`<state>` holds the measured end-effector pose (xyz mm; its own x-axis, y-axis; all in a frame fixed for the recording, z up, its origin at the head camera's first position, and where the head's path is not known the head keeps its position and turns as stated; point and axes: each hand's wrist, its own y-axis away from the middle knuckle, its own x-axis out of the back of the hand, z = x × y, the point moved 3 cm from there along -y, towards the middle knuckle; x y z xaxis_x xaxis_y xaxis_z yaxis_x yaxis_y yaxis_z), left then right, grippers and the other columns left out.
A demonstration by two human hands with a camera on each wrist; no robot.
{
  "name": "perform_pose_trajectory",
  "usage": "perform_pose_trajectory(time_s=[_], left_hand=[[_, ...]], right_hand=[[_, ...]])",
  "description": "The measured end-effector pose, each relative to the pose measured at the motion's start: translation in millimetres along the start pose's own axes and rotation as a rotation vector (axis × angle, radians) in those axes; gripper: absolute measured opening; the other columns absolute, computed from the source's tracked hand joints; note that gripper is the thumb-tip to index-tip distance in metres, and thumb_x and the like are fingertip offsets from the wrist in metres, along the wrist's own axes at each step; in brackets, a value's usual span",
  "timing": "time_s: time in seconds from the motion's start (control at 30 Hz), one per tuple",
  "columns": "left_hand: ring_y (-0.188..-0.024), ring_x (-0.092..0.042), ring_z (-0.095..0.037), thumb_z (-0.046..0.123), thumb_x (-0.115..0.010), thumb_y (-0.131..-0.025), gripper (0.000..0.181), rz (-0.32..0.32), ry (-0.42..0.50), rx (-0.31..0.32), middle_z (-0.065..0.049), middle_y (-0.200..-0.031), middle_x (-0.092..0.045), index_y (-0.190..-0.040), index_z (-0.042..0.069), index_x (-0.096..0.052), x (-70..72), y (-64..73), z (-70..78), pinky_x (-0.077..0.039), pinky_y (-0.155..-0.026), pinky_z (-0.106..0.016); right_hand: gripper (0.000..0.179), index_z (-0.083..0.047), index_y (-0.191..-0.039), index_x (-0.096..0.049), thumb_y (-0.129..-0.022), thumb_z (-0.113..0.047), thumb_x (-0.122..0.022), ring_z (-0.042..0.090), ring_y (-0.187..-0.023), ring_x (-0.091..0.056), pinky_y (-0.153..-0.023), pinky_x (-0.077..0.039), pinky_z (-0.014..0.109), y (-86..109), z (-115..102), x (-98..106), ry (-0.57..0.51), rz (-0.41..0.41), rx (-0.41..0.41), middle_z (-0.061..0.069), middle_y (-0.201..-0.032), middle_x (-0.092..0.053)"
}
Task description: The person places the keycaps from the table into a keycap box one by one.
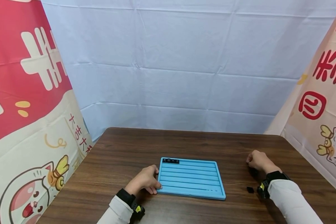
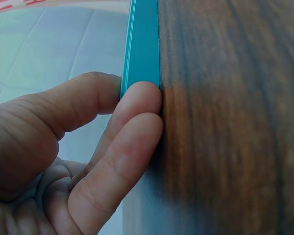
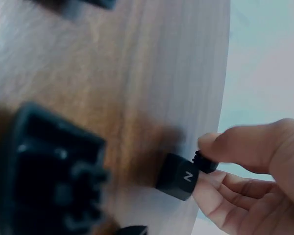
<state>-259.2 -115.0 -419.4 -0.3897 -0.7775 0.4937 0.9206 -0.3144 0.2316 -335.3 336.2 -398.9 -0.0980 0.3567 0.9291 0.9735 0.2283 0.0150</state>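
A light-blue ridged tray lies on the table, with a short row of black keycaps in its far left corner. My left hand grips the tray's left edge near the front corner. In the left wrist view, the thumb meets the rim and two fingertips press the tray's side. Over to the right, my right hand pinches a small black keycap between thumb and fingers. A keycap with one white letter is right beside those fingertips.
The brown wooden table carries a loose black keycap near the right wrist. Up close in the right wrist view, an overturned keycap shows its stem. A pale cloth hangs behind the table, with printed cloths at both sides.
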Motion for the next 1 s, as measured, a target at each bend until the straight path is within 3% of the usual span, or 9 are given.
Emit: perform_pose_trajectory(time_s=[0.2, 0.43, 0.73, 1.0], left_hand=[[-0.047, -0.061, -0.024, -0.006, -0.074, -0.073, 0.049, -0.003, 0.007, -0.004, -0.017, -0.060, -0.060, -0.112, -0.003, -0.044, 0.0, -0.7, -1.1, -0.054, -0.044, -0.034], [-0.047, -0.061, -0.024, -0.005, -0.074, -0.073, 0.049, -0.002, 0.002, -0.005, -0.016, -0.059, -0.060, -0.113, -0.003, -0.044, -0.7, -0.6, -1.4, -0.054, -0.044, -0.034], [-0.047, -0.061, -0.025, -0.006, -0.074, -0.073, 0.048, -0.003, 0.012, 0.000, -0.017, -0.060, -0.060, -0.110, -0.003, -0.044, -0.4, 0.3, -1.3, -0.054, -0.044, -0.034], [-0.047, -0.061, -0.024, -0.007, -0.074, -0.073, 0.048, -0.002, 0.012, 0.002, -0.017, -0.060, -0.060, -0.110, -0.003, -0.044, -0.9, -0.2, -0.7, -0.054, -0.044, -0.034]], right_hand=[[0.016, 0.006, -0.086, -0.069, -0.086, 0.002, -0.053, 0.020, -0.061, -0.053, -0.055, -0.044, 0.036, 1.2, -6.5, 6.7, -0.026, 0.018, 0.010, 0.019, -0.085, -0.065], [0.015, 0.008, -0.087, -0.069, -0.085, 0.004, -0.055, 0.043, -0.083, -0.059, -0.065, -0.051, 0.048, -1.6, -10.8, 14.1, 0.029, 0.055, 0.051, 0.026, -0.092, -0.063], [0.015, 0.011, -0.095, -0.065, -0.084, 0.007, -0.055, 0.040, -0.080, -0.059, -0.063, -0.051, 0.047, -1.7, -14.8, 14.7, 0.020, 0.039, 0.043, 0.025, -0.090, -0.062], [0.021, 0.013, -0.099, -0.064, -0.082, 0.001, -0.064, 0.039, -0.082, -0.058, -0.063, -0.051, 0.045, 0.4, -11.7, 8.5, -0.067, 0.094, 0.007, 0.025, -0.092, -0.062]])
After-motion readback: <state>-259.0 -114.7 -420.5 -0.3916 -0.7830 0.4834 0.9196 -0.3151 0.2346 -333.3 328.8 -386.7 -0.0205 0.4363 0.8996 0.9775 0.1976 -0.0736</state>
